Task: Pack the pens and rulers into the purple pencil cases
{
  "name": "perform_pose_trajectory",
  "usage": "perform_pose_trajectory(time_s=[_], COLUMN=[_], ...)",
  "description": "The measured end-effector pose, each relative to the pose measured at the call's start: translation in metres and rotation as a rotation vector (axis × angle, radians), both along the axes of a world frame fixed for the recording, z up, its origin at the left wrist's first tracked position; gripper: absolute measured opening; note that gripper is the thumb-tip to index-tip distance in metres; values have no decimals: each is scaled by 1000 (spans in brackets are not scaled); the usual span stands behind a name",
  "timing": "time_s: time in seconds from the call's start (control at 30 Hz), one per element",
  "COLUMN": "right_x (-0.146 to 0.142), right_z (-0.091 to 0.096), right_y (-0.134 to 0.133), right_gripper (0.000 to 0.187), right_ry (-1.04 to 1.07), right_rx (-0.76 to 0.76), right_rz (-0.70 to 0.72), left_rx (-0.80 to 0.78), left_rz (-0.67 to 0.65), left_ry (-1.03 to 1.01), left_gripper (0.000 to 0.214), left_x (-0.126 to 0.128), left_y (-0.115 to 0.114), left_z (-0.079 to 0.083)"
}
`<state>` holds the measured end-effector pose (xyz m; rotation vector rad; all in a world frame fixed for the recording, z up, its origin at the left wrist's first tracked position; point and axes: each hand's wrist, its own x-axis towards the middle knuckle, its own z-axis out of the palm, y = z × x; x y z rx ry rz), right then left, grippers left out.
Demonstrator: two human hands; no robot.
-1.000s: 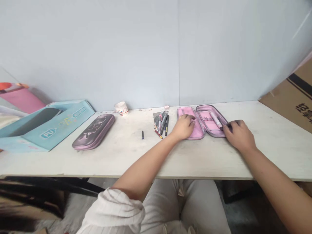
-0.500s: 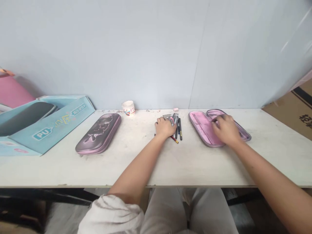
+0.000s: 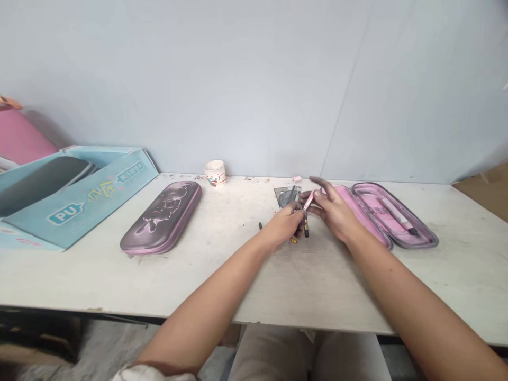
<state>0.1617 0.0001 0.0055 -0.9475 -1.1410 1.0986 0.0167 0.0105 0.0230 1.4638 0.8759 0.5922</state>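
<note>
A slim pink object [image 3: 309, 200], its kind hard to make out, is held up between my two hands. My left hand [image 3: 283, 226] is closed on its lower end, low over several pens and pencils. My right hand [image 3: 332, 211] pinches its upper end between thumb and fingers, the index finger stretched out. A black pen [image 3: 306, 227] and a yellow pencil tip [image 3: 293, 240] poke out by my left hand. Beyond it lies a clear set square [image 3: 282, 197]. To the right an open pink pencil case [image 3: 426, 238] has a white marker [image 3: 397, 214] with a black end inside.
On the left lies a closed dark pencil case [image 3: 162, 217] with pink edging. Farther left is a light-blue box [image 3: 99, 198]. A paper cup [image 3: 215, 173] and a pink eraser [image 3: 297, 179] stand near the wall. A cardboard box [image 3: 482, 188] is at the far right.
My right hand has left the open case and come across to my left hand, where both now hold the pink object. The white marker in the case now shows.
</note>
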Motion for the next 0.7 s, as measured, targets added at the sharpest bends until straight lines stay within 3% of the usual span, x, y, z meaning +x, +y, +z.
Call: perform_pose_trajectory(time_s=[0.13,0.3,0.4,0.5,0.57,0.63,0.7], right_x=[3,20,24,15,5,-3,-5], right_z=[-5,1,4,5,5,5,5], right_y=[-5,-6,-7,-12,-19,-24,-27], right_gripper=[32,17,9,10,23,40,47], right_ry=[-11,116,158,-58,-320,-546,-685], right_rx=[20,87,25,-112,-175,-163,-105], right_rz=[9,-278,-343,-237,-76,55,38], left_rx=[-86,-116,-146,-122,-94,-74,-57], left_rz=[25,19,83,196,240,265,297], left_ry=[-82,-201,-400,-585,-631,-650,-682], left_gripper=[18,25,15,5,6,9,13], left_x=[-2,0,1,-1,-5,-8,-11], left_y=[-1,0,3,6,8,10,14], left_z=[-10,-15,-12,-7,-4,-4,-7])
